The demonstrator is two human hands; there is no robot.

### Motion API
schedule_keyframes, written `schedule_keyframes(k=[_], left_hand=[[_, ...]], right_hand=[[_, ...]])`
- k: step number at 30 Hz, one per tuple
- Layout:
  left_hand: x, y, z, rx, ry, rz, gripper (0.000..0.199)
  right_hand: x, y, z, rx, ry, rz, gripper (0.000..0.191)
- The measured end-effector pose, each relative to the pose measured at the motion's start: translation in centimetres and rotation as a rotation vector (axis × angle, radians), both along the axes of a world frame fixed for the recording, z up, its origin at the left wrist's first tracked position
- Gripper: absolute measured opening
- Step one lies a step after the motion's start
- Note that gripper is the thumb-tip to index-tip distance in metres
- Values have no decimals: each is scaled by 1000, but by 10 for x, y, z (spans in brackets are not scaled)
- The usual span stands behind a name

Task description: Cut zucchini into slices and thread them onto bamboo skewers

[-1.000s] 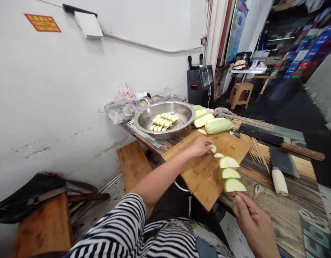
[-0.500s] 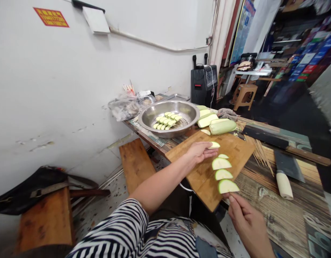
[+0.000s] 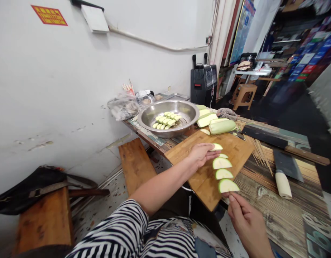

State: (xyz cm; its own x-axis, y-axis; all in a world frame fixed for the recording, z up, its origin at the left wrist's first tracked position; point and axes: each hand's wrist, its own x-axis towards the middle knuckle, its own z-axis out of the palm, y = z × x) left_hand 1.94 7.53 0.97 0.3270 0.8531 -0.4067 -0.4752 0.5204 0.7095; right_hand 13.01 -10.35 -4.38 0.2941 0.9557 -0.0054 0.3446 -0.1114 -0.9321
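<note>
My right hand (image 3: 244, 215) pinches the near end of a thin skewer, most of it hidden by a row of pale, green-rimmed zucchini slices (image 3: 222, 163) above the wooden cutting board (image 3: 192, 182). At the far end of that row, my left hand (image 3: 202, 154) grips a half-round zucchini slice (image 3: 216, 147) between thumb and fingers. Whether the skewer's tip touches this slice I cannot tell. One loose cut piece (image 3: 205, 132) rests at the board's far edge, beside a peeled zucchini (image 3: 222, 127).
A steel basin (image 3: 146, 130) with skewered slices stands behind the board. To the right lie bare skewers (image 3: 258, 152), a long knife (image 3: 286, 145) and a white-handled cleaver (image 3: 283, 184). Wooden benches (image 3: 135, 161) stand left of the table. A black speaker (image 3: 203, 84) is by the wall.
My left hand has moved slightly right and down with its slice, closer to the slices on the skewer. My right hand has stayed nearly in place.
</note>
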Motion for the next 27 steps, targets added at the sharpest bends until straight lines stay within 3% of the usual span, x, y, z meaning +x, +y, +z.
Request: schedule_keyframes(k=[16,27], left_hand=[[5,-13,-7,-42,110,-27,5],[11,-18,-14,-40,110,27,4]], right_hand=[[-3,2,-4,48,-77,-21,49],[-4,9,-4,48,-117,-40,49]])
